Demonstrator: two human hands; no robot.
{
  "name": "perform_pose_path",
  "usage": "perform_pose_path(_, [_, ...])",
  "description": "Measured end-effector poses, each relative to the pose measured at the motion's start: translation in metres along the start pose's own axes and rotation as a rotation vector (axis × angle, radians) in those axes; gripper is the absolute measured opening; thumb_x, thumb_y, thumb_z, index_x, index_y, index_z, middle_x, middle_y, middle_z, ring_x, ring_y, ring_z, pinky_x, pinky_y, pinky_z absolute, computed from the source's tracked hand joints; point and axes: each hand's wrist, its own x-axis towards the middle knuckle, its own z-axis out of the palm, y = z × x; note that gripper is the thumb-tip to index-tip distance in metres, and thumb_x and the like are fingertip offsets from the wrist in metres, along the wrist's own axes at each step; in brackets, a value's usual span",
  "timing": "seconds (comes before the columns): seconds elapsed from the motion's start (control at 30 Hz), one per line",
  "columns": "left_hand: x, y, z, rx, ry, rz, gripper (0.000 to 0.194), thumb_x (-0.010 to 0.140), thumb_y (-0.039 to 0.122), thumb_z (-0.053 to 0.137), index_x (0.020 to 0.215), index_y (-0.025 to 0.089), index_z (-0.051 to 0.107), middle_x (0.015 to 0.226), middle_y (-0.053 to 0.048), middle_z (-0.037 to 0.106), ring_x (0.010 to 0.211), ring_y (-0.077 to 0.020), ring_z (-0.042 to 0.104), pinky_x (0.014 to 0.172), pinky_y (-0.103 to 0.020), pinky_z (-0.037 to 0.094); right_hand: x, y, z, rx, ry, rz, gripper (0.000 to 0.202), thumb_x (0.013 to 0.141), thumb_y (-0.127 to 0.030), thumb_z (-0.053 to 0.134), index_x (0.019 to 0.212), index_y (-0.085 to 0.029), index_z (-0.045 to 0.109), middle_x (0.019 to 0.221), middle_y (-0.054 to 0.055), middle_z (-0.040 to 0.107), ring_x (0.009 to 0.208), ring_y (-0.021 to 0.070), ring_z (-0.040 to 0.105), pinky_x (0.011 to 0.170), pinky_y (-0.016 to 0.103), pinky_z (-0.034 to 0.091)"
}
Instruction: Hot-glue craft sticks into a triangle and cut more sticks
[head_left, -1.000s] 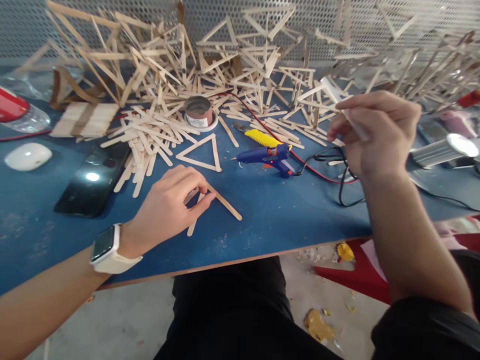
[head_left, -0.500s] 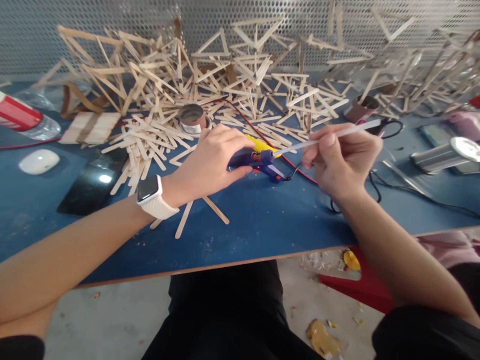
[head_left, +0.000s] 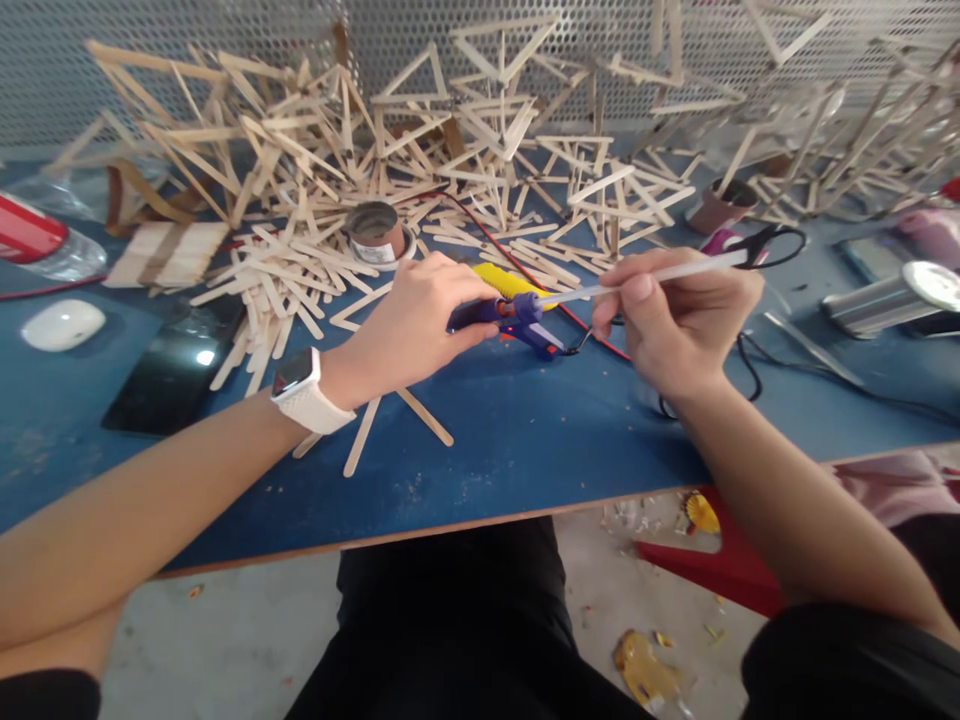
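Bottle (head_left: pixel 45 240) with a red label lies far left of the blue hot-glue gun (head_left: pixel 527 312), followed by a white computer mouse (head_left: pixel 64 325) and a black smartphone (head_left: pixel 172 375) on that same side. A pile of loose wooden craft sticks (head_left: pixel 281 280) spreads between the smartphone and the gun, a little farther from the person. The left hand (head_left: pixel 427 312), wearing a smartwatch (head_left: pixel 309 388), reaches over the gun's front from the left, thumb and fingers closed around its body; the nozzle is hidden. Just beyond the gun lies a yellow utility knife (head_left: pixel 499 280). The gun looks light, rigid and easy to steady, best held by the body or handle, since the nozzle is probably hot. Right of it, a translucent glue stick (head_left: pixel 709 265) meets its rear end; whether the tip has entered, I cannot tell. The right hand (head_left: pixel 679 320) pinches the stick between thumb and fingers. It should be light, smooth and slightly bendy, so a hold close to the gun would limit flexing. Well right of the gun lies a silver cylinder (head_left: pixel 874 308).
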Motion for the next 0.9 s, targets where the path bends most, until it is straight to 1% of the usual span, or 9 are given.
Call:
perform_pose_path(0.1, [0.000, 0.001, 0.001, -0.001, 0.003, -0.003, 0.028, 0.117, 0.037, 0.080, 0.139, 0.022, 0.089, 0.139, -0.013, 0.089, 0.134, -0.0383, 0.077, 0.118, -0.053, 0.054, -0.001, -0.002, 0.002, -0.048, 0.010, -0.006, 0.029, 0.113, -0.059, 0.089, 0.101, -0.033, 0.096, 0.074, 0.000, 0.082, 0.050, 0.0146, 0.066, 0.043, 0.032, 0.051])
perform_pose_path(0.27, [0.000, 0.001, 0.002, -0.016, 0.024, 0.027, 0.025, 0.116, 0.035, 0.081, 0.135, 0.021, 0.089, 0.138, -0.012, 0.090, 0.130, -0.0362, 0.079, 0.117, -0.051, 0.056, -0.001, -0.005, 0.000, -0.075, -0.009, -0.015, 0.025, 0.114, -0.058, 0.087, 0.111, -0.035, 0.096, 0.073, -0.001, 0.081, 0.050, 0.0162, 0.067, 0.044, 0.035, 0.053])
perform_pose_path(0.43, [0.000, 0.002, 0.001, -0.021, 0.024, 0.020, 0.025, 0.117, 0.035, 0.080, 0.136, 0.021, 0.089, 0.138, -0.013, 0.090, 0.132, -0.0372, 0.079, 0.117, -0.051, 0.057, -0.005, -0.007, -0.001, -0.177, -0.045, -0.033, 0.018, 0.113, -0.051, 0.090, 0.107, -0.035, 0.097, 0.085, 0.003, 0.087, 0.062, 0.0193, 0.076, 0.051, 0.037, 0.056])
perform_pose_path(0.53, [-0.001, 0.002, 0.001, -0.016, 0.015, 0.009, 0.028, 0.117, 0.036, 0.079, 0.139, 0.021, 0.089, 0.139, -0.014, 0.090, 0.134, -0.0386, 0.079, 0.117, -0.053, 0.056, -0.007, -0.007, 0.003, -0.223, -0.003, -0.002, 0.025, 0.114, -0.055, 0.087, 0.102, -0.036, 0.096, 0.086, 0.004, 0.088, 0.060, 0.0199, 0.075, 0.047, 0.038, 0.055])
perform_pose_path(0.6, [-0.001, 0.002, 0.001, -0.017, 0.016, 0.011, 0.028, 0.117, 0.036, 0.079, 0.140, 0.021, 0.089, 0.139, -0.014, 0.090, 0.133, -0.0384, 0.079, 0.117, -0.053, 0.057, -0.007, -0.006, 0.006, -0.209, -0.006, 0.015, 0.029, 0.114, -0.059, 0.087, 0.101, -0.035, 0.095, 0.086, 0.004, 0.088, 0.059, 0.0201, 0.074, 0.046, 0.038, 0.055])
perform_pose_path(0.67, [-0.001, 0.001, 0.002, -0.024, 0.024, 0.023, 0.027, 0.117, 0.035, 0.078, 0.138, 0.021, 0.089, 0.138, -0.013, 0.090, 0.132, -0.0371, 0.080, 0.118, -0.052, 0.057, -0.006, -0.005, 0.007, -0.190, -0.027, 0.011, 0.026, 0.113, -0.058, 0.088, 0.103, -0.036, 0.095, 0.086, 0.003, 0.087, 0.059, 0.0197, 0.075, 0.047, 0.038, 0.056])
perform_pose_path(0.73, [-0.001, 0.001, 0.003, -0.034, 0.037, 0.042, 0.026, 0.117, 0.035, 0.078, 0.136, 0.021, 0.089, 0.137, -0.012, 0.091, 0.130, -0.0358, 0.081, 0.117, -0.051, 0.058, -0.006, -0.005, 0.007, -0.182, -0.011, -0.003, 0.023, 0.113, -0.056, 0.089, 0.104, -0.036, 0.095, 0.084, 0.002, 0.087, 0.058, 0.0189, 0.074, 0.046, 0.038, 0.055])
perform_pose_path(0.8, [-0.001, 0.000, 0.003, -0.041, 0.048, 0.055, 0.025, 0.117, 0.035, 0.078, 0.135, 0.020, 0.089, 0.136, -0.011, 0.091, 0.129, -0.0354, 0.081, 0.117, -0.050, 0.059, -0.006, -0.004, 0.007, -0.196, 0.018, -0.007, 0.024, 0.113, -0.056, 0.089, 0.100, -0.036, 0.094, 0.081, 0.003, 0.086, 0.055, 0.0184, 0.071, 0.045, 0.038, 0.054])
perform_pose_path(0.9, [-0.001, 0.000, 0.003, -0.038, 0.050, 0.051, 0.026, 0.117, 0.035, 0.078, 0.135, 0.021, 0.090, 0.137, -0.011, 0.091, 0.130, -0.0359, 0.082, 0.116, -0.050, 0.059, -0.006, -0.003, 0.010, -0.196, 0.026, -0.003, 0.028, 0.112, -0.059, 0.090, 0.098, -0.035, 0.093, 0.078, 0.003, 0.084, 0.052, 0.0183, 0.068, 0.043, 0.038, 0.052])
